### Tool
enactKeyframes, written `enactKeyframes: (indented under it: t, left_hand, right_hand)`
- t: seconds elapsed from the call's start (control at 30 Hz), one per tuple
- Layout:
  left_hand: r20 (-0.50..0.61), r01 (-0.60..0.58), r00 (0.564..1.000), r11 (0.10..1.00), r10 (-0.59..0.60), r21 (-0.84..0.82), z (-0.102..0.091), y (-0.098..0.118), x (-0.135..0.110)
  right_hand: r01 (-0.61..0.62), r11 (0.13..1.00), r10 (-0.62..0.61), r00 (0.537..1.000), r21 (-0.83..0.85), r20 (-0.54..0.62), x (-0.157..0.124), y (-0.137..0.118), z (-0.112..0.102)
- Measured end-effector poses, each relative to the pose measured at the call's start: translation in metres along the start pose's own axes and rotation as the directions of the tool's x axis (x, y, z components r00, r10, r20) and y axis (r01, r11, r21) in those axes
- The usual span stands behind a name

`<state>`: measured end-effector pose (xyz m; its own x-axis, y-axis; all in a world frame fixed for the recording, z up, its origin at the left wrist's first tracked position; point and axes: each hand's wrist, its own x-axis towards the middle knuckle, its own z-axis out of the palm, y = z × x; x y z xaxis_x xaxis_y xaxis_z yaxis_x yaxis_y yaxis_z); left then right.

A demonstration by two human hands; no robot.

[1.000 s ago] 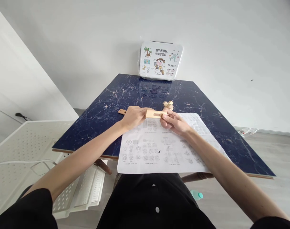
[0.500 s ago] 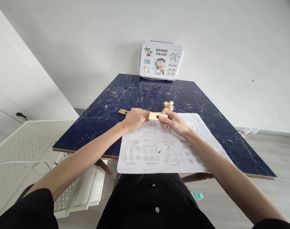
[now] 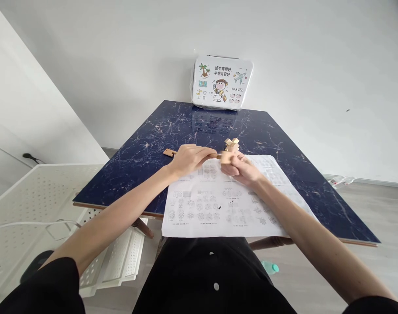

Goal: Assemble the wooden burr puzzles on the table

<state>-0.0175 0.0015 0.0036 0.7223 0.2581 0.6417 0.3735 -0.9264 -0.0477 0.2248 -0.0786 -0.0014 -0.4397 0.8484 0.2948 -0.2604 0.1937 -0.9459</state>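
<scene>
My left hand [image 3: 190, 159] is closed, palm down, round a wooden puzzle piece [image 3: 213, 155] whose end sticks out to the right. My right hand [image 3: 243, 168] grips a pale wooden puzzle block [image 3: 226, 158], smeared by motion, between thumb and fingers. The two pieces meet or nearly meet above the instruction sheet [image 3: 202, 226]; whether they are joined I cannot tell. Just behind my right hand stands an assembled wooden burr puzzle [image 3: 231, 143]. Another notched wooden piece [image 3: 168, 152] lies on the table left of my left hand, partly hidden by it.
The dark blue marbled table [image 3: 136, 139] carries a white cartoon-printed case [image 3: 222, 83] at its back edge, against the wall. A white perforated rack [image 3: 38, 187] stands on the left. Below the table's front edge, a bottle with a green cap [image 3: 270, 267] is on the floor.
My right hand has shifted slightly right and turned its wooden block, which was lengthwise between both hands. More of the piece in my left hand now shows between the hands.
</scene>
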Motion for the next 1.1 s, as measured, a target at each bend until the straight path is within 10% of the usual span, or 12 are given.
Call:
enactKeyframes:
  t: [0.13,0.47,1.1]
  left_hand:
    - [-0.028,0.030,0.999,0.999,-0.031,-0.032,-0.006,-0.004,-0.003]
    - [-0.051,0.296,0.955,0.934,-0.292,0.201,-0.005,-0.003,0.003]
    - [0.106,0.424,0.876,0.857,-0.470,0.294,0.021,-0.031,-0.027]
  right_hand:
    - [-0.020,1.000,0.019,0.999,0.008,0.033,-0.002,-0.006,0.001]
    - [-0.147,0.863,-0.113,0.876,-0.484,-0.469,0.011,0.020,-0.006]
    - [-0.128,0.525,-0.186,0.947,-0.841,-0.260,0.007,0.028,-0.007]
